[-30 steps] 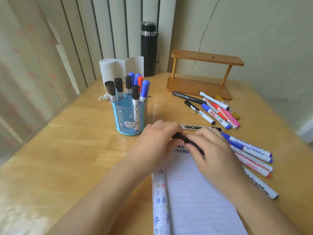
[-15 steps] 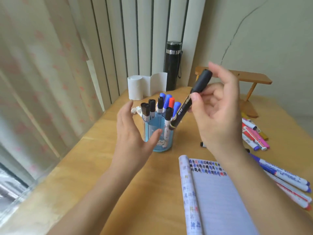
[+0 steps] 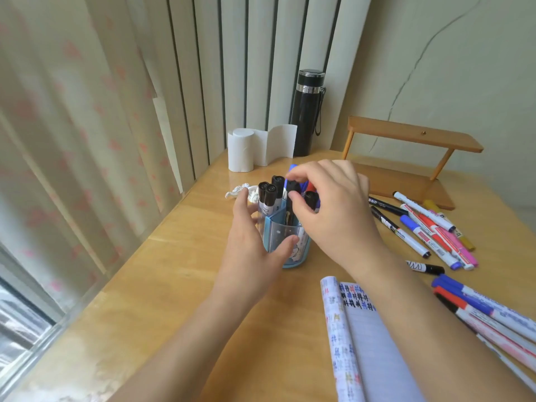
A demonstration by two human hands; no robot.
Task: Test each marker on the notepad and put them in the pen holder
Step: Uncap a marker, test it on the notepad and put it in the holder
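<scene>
While the left hand (image 3: 249, 236) wraps the pen holder (image 3: 280, 237) from its left side, thumb across the near wall and fingers curved round the far side, the right hand (image 3: 333, 210) reaches in from the right, above the rim. Its thumb and fingertips pinch the cap of a black marker (image 3: 293, 189), the other fingers curled loosely over the holder.

This marker stands almost upright, cap up and barrel down inside the holder behind a blue divider; which compartment it sits in cannot be told. Other markers with black, blue and red caps stand around it, caps up.

Near and to the right, the notepad (image 3: 377, 343) lies open on the wooden table (image 3: 174, 271), its cover rolled back along the left edge. More loose markers (image 3: 429, 227) lie scattered to the right, with another cluster (image 3: 493, 311) at the near right edge. At the far side stand a white paper roll (image 3: 240, 150), a black flask (image 3: 306, 111) and a small wooden shelf (image 3: 406, 158); a crumpled tissue (image 3: 240, 191) lies just beyond the holder. A patterned curtain (image 3: 72, 140) hangs on the left, vertical blinds (image 3: 246, 68) behind.
</scene>
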